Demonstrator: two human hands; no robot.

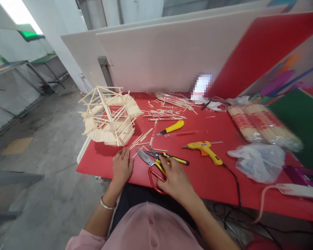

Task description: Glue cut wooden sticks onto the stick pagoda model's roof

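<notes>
My left hand (122,165) lies low on the red tabletop near its front edge, fingers flat, beside loose wooden sticks (141,139). My right hand (173,175) is closed around the handles of red-handled scissors (145,157), whose blades point away to the left. Partly under its fingers are pliers with yellow and black handles (181,160); their jaws lie close to the scissors' blades. Beyond my left hand stands a model built of thin wooden sticks (112,119), with an open frame rising from a ring of stick panels.
A yellow utility knife (173,127) and a yellow glue gun (203,149) with a black cord lie on the red table (203,180). Bundled sticks (261,121) and a clear plastic bag (261,161) are at right. A blurred lit phone (202,86) leans against the white board (159,59).
</notes>
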